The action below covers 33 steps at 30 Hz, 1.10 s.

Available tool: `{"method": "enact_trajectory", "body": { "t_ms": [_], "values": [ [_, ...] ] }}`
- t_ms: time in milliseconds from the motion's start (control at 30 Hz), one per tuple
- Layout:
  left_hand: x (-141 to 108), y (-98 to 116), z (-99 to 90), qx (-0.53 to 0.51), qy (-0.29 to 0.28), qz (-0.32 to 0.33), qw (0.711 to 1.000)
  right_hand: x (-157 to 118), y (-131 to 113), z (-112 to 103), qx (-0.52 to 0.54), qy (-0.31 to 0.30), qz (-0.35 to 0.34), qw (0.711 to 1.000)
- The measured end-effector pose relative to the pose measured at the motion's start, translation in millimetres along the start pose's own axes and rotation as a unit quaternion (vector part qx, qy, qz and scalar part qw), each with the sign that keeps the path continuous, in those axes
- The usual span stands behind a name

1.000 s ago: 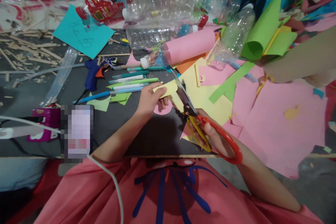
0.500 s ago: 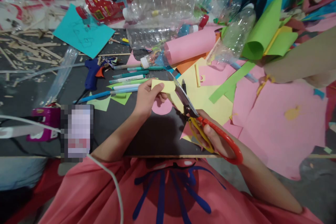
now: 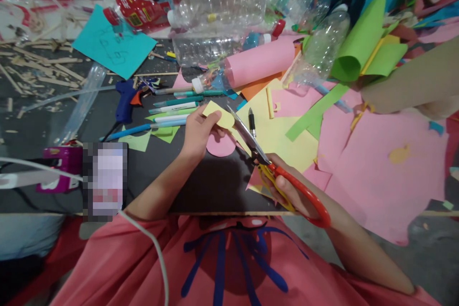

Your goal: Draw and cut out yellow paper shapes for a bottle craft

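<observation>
Between its thumb and fingers, my left hand [image 3: 200,131] pinches a small piece of yellow paper [image 3: 224,118] with a rounded right end. My right hand [image 3: 287,184] grips scissors [image 3: 267,160] with one red and one yellow handle loop. Their blades point up and left, close beside the paper's right edge; whether they touch it I cannot tell. Below my left hand lies a round pink paper piece [image 3: 221,146] on the dark table. A black pen [image 3: 252,122] rests on a large yellow sheet [image 3: 287,136] just beyond the blades.
A blue glue gun [image 3: 125,100] and several markers [image 3: 175,107] lie left of my hands. A phone [image 3: 107,177] and its white cable are near my left forearm. Plastic bottles [image 3: 215,9] line the back. Pink sheets [image 3: 380,167] cover the right side; wood sticks [image 3: 46,67] litter the far left.
The yellow paper has tilted, its right end dropping, and shifted slightly left. The scissors have moved a little left and down, with their blades closer together, uncovering more of the black pen.
</observation>
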<state>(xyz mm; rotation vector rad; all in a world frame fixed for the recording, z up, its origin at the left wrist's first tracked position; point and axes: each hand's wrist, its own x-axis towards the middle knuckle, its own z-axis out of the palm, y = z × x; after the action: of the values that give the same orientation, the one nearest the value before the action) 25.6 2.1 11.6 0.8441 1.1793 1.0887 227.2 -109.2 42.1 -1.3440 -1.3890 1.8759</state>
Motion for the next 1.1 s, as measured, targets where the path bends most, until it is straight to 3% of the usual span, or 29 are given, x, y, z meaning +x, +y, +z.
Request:
{"method": "enact_trajectory", "body": {
  "t_ms": [333, 433, 500, 667, 767, 867, 967, 1100],
  "values": [
    [2, -3, 1.0, 0.001, 0.004, -0.016, 1.000, 4, 13, -1, 0.012, -0.011, 0.024, 1.000],
    [1, -5, 1.2, 0.007, -0.005, -0.029, 1.000, 3, 8, -5, -0.053, 0.026, 0.026, 0.998],
    [1, -7, 1.3, 0.014, -0.013, -0.041, 0.999, 2, 4, -12, -0.142, 0.083, 0.017, 0.986],
    [1, -10, 0.2, 0.021, -0.025, -0.063, 0.997, -1, 1, -43, -0.353, 0.258, 0.039, 0.899],
    [2, -11, 0.1, 0.013, -0.024, -0.067, 0.997, -1, 1, -63, -0.429, 0.317, 0.068, 0.843],
    [2, -11, 0.9, 0.010, -0.018, -0.070, 0.997, -1, -2, -78, -0.455, 0.330, 0.115, 0.819],
    [3, -11, 1.3, 0.008, -0.011, -0.073, 0.997, -6, -8, -86, -0.489, 0.305, 0.129, 0.807],
    [3, -13, 0.6, 0.001, -0.008, -0.072, 0.997, -2, -23, -87, -0.566, 0.330, 0.143, 0.742]
  ]
}}
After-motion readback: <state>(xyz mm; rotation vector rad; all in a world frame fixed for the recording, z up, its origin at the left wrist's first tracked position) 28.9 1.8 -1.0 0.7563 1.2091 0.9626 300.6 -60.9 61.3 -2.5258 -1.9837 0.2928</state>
